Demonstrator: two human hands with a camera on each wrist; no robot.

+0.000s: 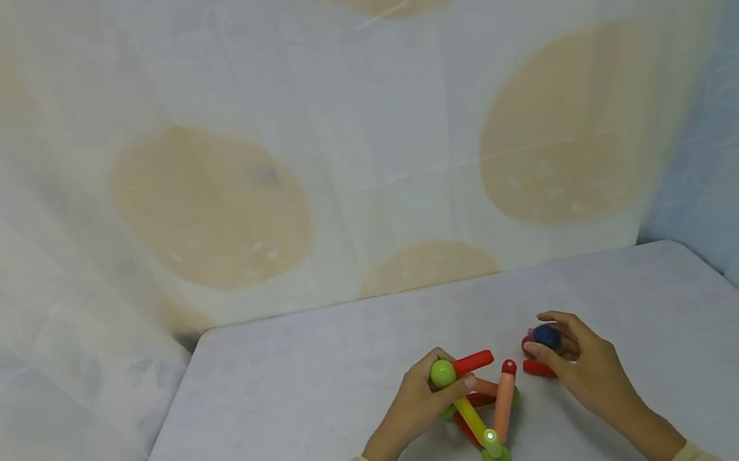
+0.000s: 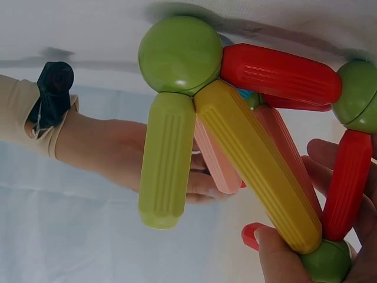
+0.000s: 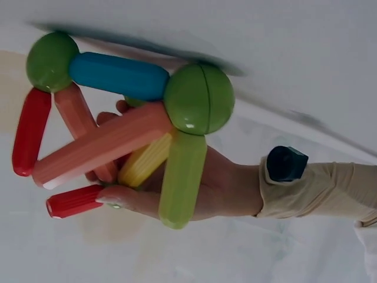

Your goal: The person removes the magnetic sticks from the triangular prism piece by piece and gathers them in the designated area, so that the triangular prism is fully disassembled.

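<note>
Standing low at the centre of the head view, the rod-and-ball frame (image 1: 482,411) rests on the counter (image 1: 282,408), steadied, it seems, by the left hand (image 1: 419,406), whose fingers curl round its top green ball (image 1: 442,372). Just right, the right hand (image 1: 583,366) pinches a blue ball (image 1: 545,336) above a red rod (image 1: 538,369).

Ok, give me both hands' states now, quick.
Left hand: grips the rod-and-ball structure at its top green ball.
Right hand: fingers curled round a blue ball.
</note>
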